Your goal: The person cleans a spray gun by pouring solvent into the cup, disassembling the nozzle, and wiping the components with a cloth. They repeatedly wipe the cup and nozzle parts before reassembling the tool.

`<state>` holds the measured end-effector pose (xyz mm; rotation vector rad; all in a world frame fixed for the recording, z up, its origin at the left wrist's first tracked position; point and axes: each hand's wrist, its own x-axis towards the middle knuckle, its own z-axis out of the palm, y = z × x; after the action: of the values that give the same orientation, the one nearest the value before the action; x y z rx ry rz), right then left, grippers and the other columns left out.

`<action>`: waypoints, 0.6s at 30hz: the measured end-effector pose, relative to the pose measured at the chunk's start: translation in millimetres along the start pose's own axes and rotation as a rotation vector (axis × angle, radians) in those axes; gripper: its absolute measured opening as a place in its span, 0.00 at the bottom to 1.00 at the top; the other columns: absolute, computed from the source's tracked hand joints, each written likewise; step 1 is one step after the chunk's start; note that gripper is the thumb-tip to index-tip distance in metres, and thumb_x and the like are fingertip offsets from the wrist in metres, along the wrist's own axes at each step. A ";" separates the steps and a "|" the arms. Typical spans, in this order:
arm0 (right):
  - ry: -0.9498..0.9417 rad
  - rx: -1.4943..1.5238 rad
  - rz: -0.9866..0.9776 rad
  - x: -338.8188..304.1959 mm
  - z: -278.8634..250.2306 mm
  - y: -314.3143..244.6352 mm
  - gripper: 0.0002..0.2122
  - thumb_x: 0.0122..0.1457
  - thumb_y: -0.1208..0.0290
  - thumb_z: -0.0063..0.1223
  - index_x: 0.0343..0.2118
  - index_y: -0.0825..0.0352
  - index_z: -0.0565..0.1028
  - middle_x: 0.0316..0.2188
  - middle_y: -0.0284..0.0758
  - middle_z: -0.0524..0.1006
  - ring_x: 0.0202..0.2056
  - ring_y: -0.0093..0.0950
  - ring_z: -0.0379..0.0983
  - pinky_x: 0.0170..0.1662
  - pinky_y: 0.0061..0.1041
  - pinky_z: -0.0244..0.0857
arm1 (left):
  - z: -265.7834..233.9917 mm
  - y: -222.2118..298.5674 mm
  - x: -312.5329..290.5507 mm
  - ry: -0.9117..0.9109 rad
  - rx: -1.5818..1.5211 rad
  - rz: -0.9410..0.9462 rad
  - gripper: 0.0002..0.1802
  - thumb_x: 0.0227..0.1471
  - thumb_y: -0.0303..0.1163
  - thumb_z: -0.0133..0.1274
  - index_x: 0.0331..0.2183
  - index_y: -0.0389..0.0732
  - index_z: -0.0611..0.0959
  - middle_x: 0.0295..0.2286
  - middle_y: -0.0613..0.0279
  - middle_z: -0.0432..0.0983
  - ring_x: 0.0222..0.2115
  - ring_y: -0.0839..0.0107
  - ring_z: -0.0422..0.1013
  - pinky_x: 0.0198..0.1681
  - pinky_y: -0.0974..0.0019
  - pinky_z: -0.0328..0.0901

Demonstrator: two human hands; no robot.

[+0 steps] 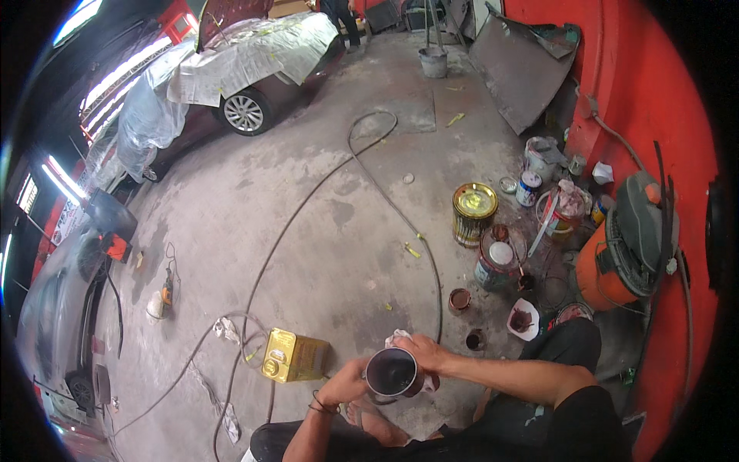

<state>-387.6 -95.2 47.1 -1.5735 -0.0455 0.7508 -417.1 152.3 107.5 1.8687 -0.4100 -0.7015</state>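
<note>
In front of my body I hold a round dark cup (391, 373), its mouth facing up and its inside dark. My left hand (343, 384) is closed on the cup's left side. My right hand (426, 355) is closed round its right side, with a pale, stained rag (399, 336) bunched against the cup; part of the rag shows below the fingers. The cup hides some of my fingers. Just left of my hands, a gold rectangular can (295, 356) stands on the floor.
A hose (286, 223) loops across the concrete floor. To the right are a gold-lidded paint can (475, 202), small open paint cups (459, 300), a white dish (523, 319) and an orange drum (606, 266) by the red wall. A partly covered car (254, 58) stands far left.
</note>
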 end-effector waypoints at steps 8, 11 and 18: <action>0.070 0.197 -0.541 5.7 -39.7 -25.9 0.17 0.73 0.70 0.35 0.56 0.69 0.73 0.49 0.36 0.78 0.52 0.26 0.73 0.61 0.28 0.65 | -11.1 -3.1 -3.0 0.227 -0.270 -0.083 0.09 0.57 0.20 0.59 0.42 0.30 0.85 0.33 0.56 0.86 0.32 0.68 0.83 0.38 0.62 0.77; 0.095 0.212 -0.487 -15.4 -43.7 -76.2 0.18 0.74 0.66 0.37 0.57 0.70 0.72 0.49 0.35 0.78 0.52 0.25 0.73 0.60 0.27 0.64 | -13.0 0.6 -1.7 0.328 -0.231 -0.162 0.09 0.61 0.26 0.58 0.39 0.29 0.85 0.31 0.56 0.86 0.31 0.67 0.83 0.37 0.62 0.77; 0.187 0.146 -0.419 -16.6 -3.0 -77.6 0.26 0.79 0.53 0.31 0.64 0.69 0.69 0.60 0.41 0.73 0.61 0.30 0.68 0.64 0.30 0.60 | 5.3 -6.0 16.0 0.459 -0.219 -0.208 0.13 0.62 0.32 0.59 0.39 0.30 0.85 0.29 0.60 0.84 0.31 0.72 0.78 0.37 0.65 0.72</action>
<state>-368.3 -92.0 124.1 -1.4247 -0.1736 0.2721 -408.4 141.7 96.0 1.8072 0.1533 -0.4118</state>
